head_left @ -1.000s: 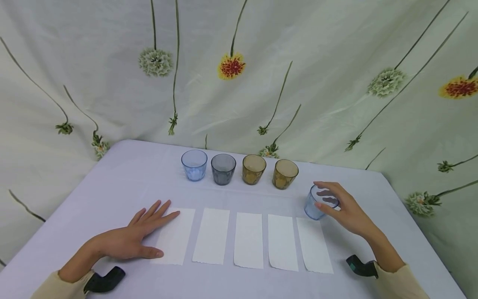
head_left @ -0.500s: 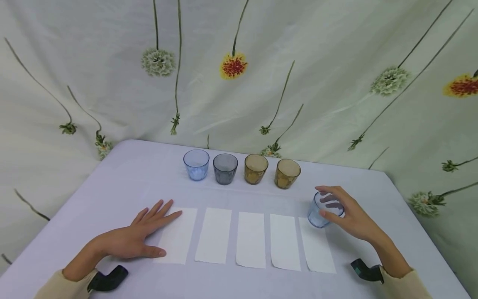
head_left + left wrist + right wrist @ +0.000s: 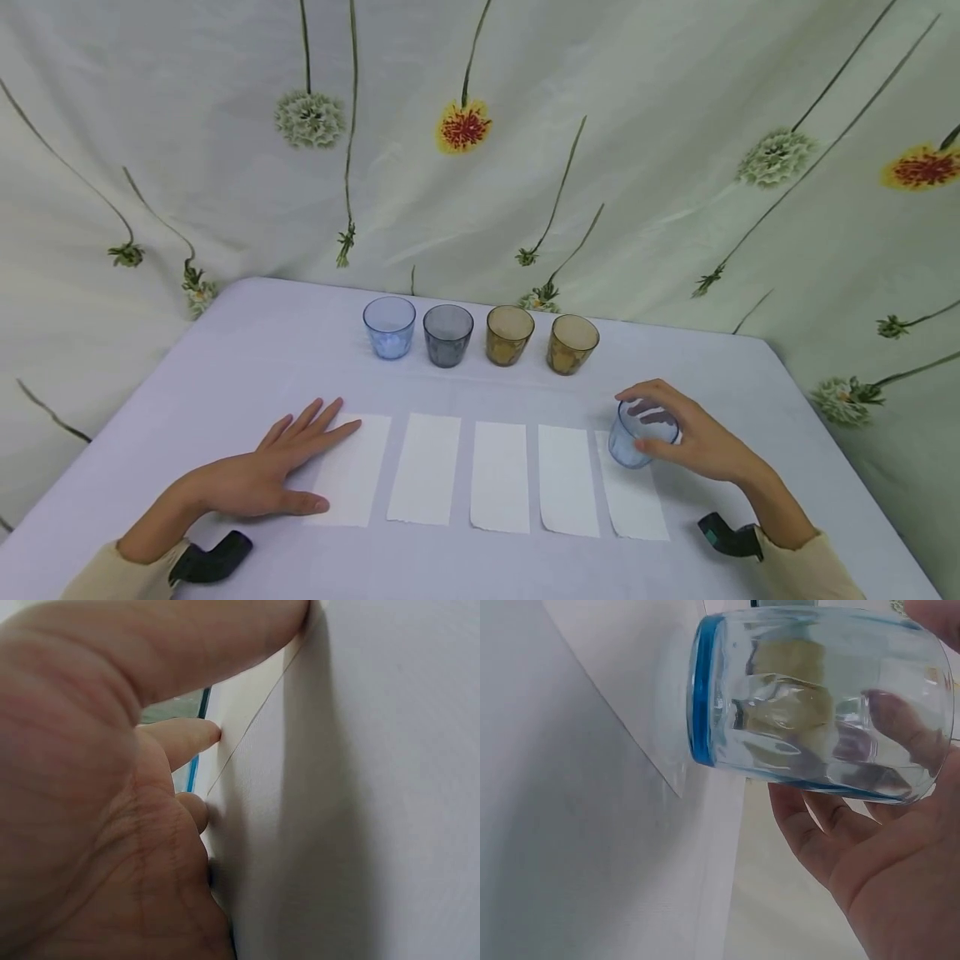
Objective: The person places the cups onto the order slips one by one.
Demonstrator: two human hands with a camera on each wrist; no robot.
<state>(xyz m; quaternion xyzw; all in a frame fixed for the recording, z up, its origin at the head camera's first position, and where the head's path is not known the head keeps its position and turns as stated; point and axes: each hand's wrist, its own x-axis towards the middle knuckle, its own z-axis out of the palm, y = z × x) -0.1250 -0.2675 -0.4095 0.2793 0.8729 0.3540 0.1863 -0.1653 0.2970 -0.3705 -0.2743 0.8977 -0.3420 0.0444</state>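
My right hand (image 3: 705,440) grips a clear light-blue drinking glass (image 3: 627,446), thumb on the near side and fingers around the far side of its rim. The glass is upright over the upper end of the rightmost white paper strip (image 3: 639,507). In the right wrist view, the base of the glass (image 3: 703,690) is close to the paper. My left hand (image 3: 251,483) rests on the table with its fingers spread. Its thumb and index finger touch the leftmost paper strip (image 3: 351,487); in the left wrist view the thumb (image 3: 210,641) lies along its edge.
A row of glasses stands at the back: a blue glass (image 3: 390,329), a grey glass (image 3: 447,337) and two amber glasses, one (image 3: 509,337) left of the other (image 3: 572,346). Between the outer strips lie more paper strips (image 3: 498,479). A flowered cloth (image 3: 637,167) hangs behind the table.
My right hand has brought the blue glass toward me, from behind the rightmost strip onto its upper end. The left hand stays in place.
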